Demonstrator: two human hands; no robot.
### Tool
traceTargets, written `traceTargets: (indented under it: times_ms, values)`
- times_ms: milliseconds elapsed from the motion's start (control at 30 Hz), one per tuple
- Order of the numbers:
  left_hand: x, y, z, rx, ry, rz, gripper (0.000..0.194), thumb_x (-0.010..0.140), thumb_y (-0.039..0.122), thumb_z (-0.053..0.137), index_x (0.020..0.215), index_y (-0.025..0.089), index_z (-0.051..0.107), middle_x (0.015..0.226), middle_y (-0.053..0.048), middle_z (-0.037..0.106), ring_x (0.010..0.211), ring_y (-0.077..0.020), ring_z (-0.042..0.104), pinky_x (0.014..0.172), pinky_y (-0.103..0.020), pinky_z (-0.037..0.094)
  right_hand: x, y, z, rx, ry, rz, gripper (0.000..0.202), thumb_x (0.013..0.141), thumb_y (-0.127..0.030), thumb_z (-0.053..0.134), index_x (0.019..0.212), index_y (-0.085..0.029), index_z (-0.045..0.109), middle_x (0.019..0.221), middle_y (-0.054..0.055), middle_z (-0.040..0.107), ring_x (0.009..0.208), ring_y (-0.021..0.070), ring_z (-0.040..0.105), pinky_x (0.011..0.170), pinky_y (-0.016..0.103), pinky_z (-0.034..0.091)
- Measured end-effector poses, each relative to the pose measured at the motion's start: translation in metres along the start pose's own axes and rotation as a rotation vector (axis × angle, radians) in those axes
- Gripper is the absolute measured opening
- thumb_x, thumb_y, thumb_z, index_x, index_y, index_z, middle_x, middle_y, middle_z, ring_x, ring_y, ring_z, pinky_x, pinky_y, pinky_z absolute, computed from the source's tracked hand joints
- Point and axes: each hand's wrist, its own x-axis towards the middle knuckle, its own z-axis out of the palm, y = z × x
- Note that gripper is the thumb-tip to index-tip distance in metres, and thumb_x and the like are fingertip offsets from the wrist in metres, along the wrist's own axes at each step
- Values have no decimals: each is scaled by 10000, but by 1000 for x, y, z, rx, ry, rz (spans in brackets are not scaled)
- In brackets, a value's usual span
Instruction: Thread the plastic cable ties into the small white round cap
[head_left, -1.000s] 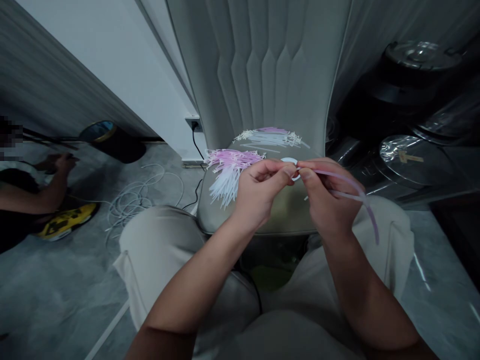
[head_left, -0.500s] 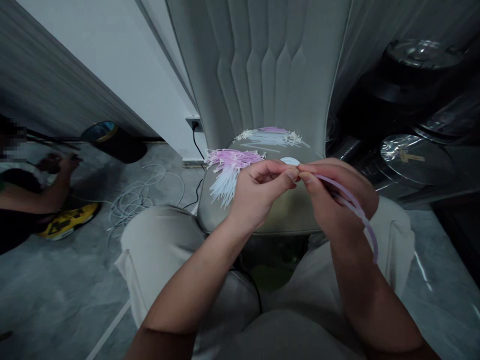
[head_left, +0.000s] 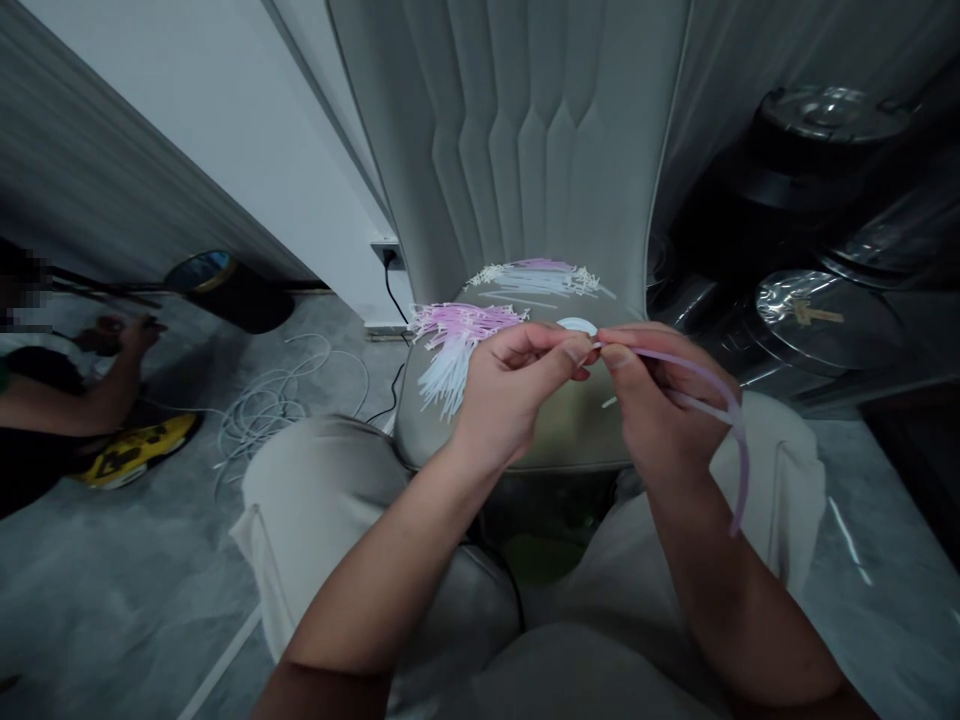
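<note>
My left hand [head_left: 510, 385] and my right hand [head_left: 664, 395] meet fingertip to fingertip over the chair seat [head_left: 570, 440]. A thin purple plastic tube [head_left: 742, 465] runs through my right hand's closed fingers and bends down past the wrist. A whitish tube [head_left: 705, 405] lies beside it under the same fingers. My left thumb and forefinger are pinched at the tip of these pieces; what they hold is mostly hidden. Just behind the fingertips lies a round white item [head_left: 577, 326]. A pile of pink and white tubes [head_left: 469, 320] with small white end pieces lies left of my hands.
More tubes [head_left: 544, 278] lie at the seat's back, below the chair backrest [head_left: 517, 130]. Coiled cable [head_left: 262, 385] and a dark bin [head_left: 229, 290] are on the floor at left, near another person [head_left: 67, 400]. Shiny round containers [head_left: 810, 320] stand at right.
The purple tube's hanging end has swung slightly left as my right hand shifts a little. A short pale piece on the seat now shows between my hands. The pinch stays together.
</note>
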Motion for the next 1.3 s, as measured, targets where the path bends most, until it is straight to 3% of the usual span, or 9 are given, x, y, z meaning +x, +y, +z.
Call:
traceTargets:
  times_ms: [233, 600, 1033, 1167, 1300]
  values:
    - [0, 1, -1, -23, -20, 22, 120, 724, 230, 764, 649, 179, 686, 648, 21, 648, 612, -70, 600, 620, -194, 511, -3, 0, 3, -67, 19, -71, 236, 809, -104, 642, 876, -314, 727, 827, -37, 732, 792, 160, 685, 728, 333, 562]
    - [0, 1, -2, -27, -25, 8, 92, 725, 199, 755, 657, 176, 697, 670, 19, 671, 615, -67, 606, 617, -184, 513, -1, -3, -1, -153, -26, -157, 187, 810, -97, 642, 874, -258, 713, 836, -24, 740, 792, 150, 692, 739, 320, 572]
    - [4, -4, -8, 3, -22, -62, 125, 710, 246, 767, 643, 177, 688, 662, 14, 669, 584, -71, 600, 596, -200, 511, 10, -4, -8, -39, -152, 25, 186, 796, -111, 662, 821, -277, 742, 766, -31, 696, 716, 131, 638, 594, 262, 501]
    - [8, -5, -11, -7, -32, -88, 108, 707, 230, 775, 640, 179, 706, 638, 18, 672, 568, -60, 601, 582, -178, 508, 13, -1, -13, -16, -228, 86, 168, 790, -120, 677, 818, -269, 749, 785, -28, 709, 748, 122, 644, 600, 242, 499]
    - [10, -4, -16, 56, -47, -69, 90, 700, 224, 792, 667, 182, 720, 652, 15, 683, 579, -65, 612, 591, -182, 520, 13, 3, -14, 3, -227, 140, 156, 776, -112, 688, 786, -257, 748, 807, -24, 723, 762, 121, 658, 616, 237, 518]
